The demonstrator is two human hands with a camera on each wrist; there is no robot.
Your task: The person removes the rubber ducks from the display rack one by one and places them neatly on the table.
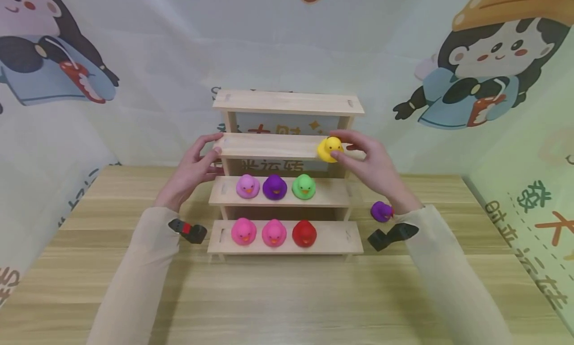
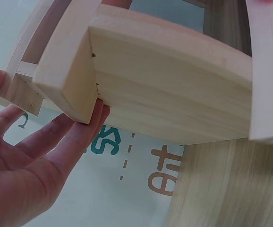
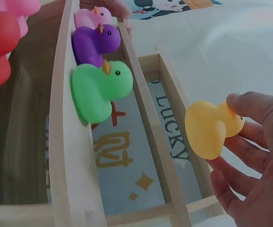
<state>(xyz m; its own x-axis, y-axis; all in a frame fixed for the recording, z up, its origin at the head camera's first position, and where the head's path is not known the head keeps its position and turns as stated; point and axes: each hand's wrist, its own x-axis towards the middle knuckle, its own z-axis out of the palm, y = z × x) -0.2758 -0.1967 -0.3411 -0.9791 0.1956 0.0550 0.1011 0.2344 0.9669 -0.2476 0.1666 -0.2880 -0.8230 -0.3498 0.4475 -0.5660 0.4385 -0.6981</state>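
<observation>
My right hand (image 1: pixel 372 161) pinches a yellow rubber duck (image 1: pixel 331 149) between thumb and fingers, at the right part of the second board from the top. In the right wrist view the yellow duck (image 3: pixel 207 127) lies on its side in the fingers. My left hand (image 1: pixel 190 168) grips the left end of the wooden tiered shelf (image 1: pixel 269 145), thumb and fingers around the board's end. The left wrist view has its fingers (image 2: pixel 75 142) against the wood from below. Pink-purple (image 1: pixel 247 186), purple (image 1: pixel 275 187) and green (image 1: pixel 304 186) ducks stand in a row one board lower.
On the lowest board are two pink ducks (image 1: pixel 244 231) and a red duck (image 1: pixel 304 234). Another purple duck (image 1: pixel 381 211) lies on the wooden table (image 1: pixel 287 300), right of the shelf near my right wrist. A printed cloth (image 1: pixel 278 41) hangs behind.
</observation>
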